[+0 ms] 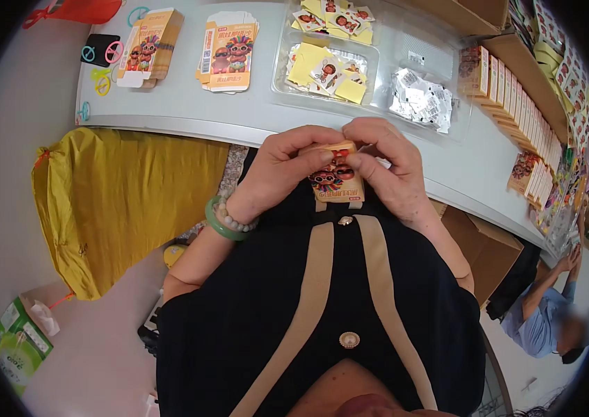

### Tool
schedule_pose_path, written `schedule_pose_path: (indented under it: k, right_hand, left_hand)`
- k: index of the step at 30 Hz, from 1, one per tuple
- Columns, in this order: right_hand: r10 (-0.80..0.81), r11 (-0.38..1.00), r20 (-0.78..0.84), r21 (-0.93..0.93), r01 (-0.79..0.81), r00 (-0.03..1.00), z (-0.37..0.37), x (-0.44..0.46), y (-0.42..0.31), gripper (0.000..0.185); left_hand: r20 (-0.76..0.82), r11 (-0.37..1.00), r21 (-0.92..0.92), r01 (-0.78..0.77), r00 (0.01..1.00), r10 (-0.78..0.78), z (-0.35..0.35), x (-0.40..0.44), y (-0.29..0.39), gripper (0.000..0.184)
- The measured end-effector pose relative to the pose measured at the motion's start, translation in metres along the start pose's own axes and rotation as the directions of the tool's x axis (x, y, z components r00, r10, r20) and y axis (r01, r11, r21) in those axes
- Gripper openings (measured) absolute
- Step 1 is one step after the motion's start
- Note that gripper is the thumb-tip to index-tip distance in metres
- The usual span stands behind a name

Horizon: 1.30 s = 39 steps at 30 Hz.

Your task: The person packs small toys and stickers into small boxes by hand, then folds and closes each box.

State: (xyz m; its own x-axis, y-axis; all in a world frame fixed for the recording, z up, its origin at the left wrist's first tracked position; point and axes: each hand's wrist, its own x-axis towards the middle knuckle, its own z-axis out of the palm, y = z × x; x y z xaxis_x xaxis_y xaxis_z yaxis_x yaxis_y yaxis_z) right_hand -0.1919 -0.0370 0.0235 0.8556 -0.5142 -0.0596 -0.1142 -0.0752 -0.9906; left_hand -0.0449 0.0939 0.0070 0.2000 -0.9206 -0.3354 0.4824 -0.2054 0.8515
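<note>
A small orange printed carton (340, 186) with cartoon figures is held in front of my chest, close to the table's edge. My left hand (282, 165), with a green bangle and a beaded bracelet at the wrist, grips its left side, thumb on the printed face. From the other side my right hand (390, 161) pinches the carton's end, thumb and fingers closed together. The fingers hide the far end, so whether its flap is open cannot be made out. Farther off lie a stack of flat cartons (230, 55) and another flat stack (147, 52).
A clear plastic tray (277, 73) holds yellow-backed stickers (329, 73) and small white printed labels (421, 101). Rows of filled-out cartons (510, 97) stand at right. Colored plastic rings (103, 82) lie at left. A yellow sack (127, 201) hangs below the table; a co-worker (548, 313) sits at far right.
</note>
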Motion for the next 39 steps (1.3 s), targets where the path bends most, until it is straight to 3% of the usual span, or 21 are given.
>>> schedule_pose_path:
  k: [1, 4, 7, 10, 14, 16, 19, 25, 28, 31, 39]
  right_hand:
    - [-0.16, 0.979, -0.006, -0.133, 0.158, 0.987, -0.004, 0.002, 0.002, 0.016]
    - [-0.012, 0.979, 0.052, -0.201, 0.022, 0.999, -0.014, 0.003, -0.007, 0.008]
    - [-0.028, 0.953, -0.003, -0.301, 0.026, 1.0, -0.01, 0.001, -0.006, 0.006]
    - [-0.049, 0.936, -0.033, -0.35, 0.035, 0.998, 0.0, -0.005, 0.001, 0.004]
    - [-0.089, 0.948, 0.028, -0.304, 0.094, 0.996, 0.003, -0.012, 0.01, 0.006]
    - [-0.038, 0.983, -0.007, -0.179, 0.037, 0.999, 0.0, -0.018, 0.011, 0.009]
    - [0.011, 0.993, -0.005, -0.114, -0.011, 1.0, -0.006, -0.019, 0.012, 0.009]
    - [0.036, 0.973, 0.177, -0.231, 0.006, 0.984, -0.03, 0.0, -0.015, 0.012]
    - [0.15, 0.968, 0.254, -0.236, -0.089, 0.956, -0.032, 0.002, -0.024, 0.012]
    - [0.098, 0.979, 0.282, -0.197, -0.042, 0.954, -0.035, 0.002, -0.022, 0.014]
    - [0.185, 0.98, 0.216, -0.113, -0.163, 0.959, -0.034, -0.002, -0.012, 0.017]
  left_hand:
    - [0.033, 0.999, 0.04, 0.007, 0.999, -0.008, 0.001, 0.002, -0.002, 0.022]
    - [0.089, 0.995, 0.089, -0.043, 0.995, 0.035, 0.006, 0.007, -0.003, 0.022]
    - [0.113, 0.981, 0.182, -0.068, 0.992, 0.048, 0.01, 0.007, -0.002, 0.022]
    - [0.089, 0.986, 0.153, -0.067, 0.995, 0.053, 0.009, 0.006, -0.006, 0.023]
    - [0.07, 0.994, 0.109, -0.017, 0.997, 0.009, 0.004, 0.002, -0.014, 0.029]
    - [0.032, 0.999, -0.04, 0.022, 0.999, -0.021, 0.007, 0.0, -0.015, 0.039]
    - [0.065, 0.999, -0.004, 0.034, 0.997, -0.034, 0.008, 0.002, -0.015, 0.053]
    - [0.063, 0.995, -0.032, 0.094, 0.994, -0.092, 0.02, 0.003, -0.004, 0.066]
    - [0.057, 0.994, -0.026, 0.11, 0.993, -0.108, 0.024, 0.004, -0.002, 0.069]
    - [0.131, 0.992, -0.054, 0.111, 0.986, -0.103, 0.023, 0.004, -0.005, 0.074]
    - [0.177, 0.99, -0.034, 0.134, 0.976, -0.126, 0.021, 0.01, -0.009, 0.072]
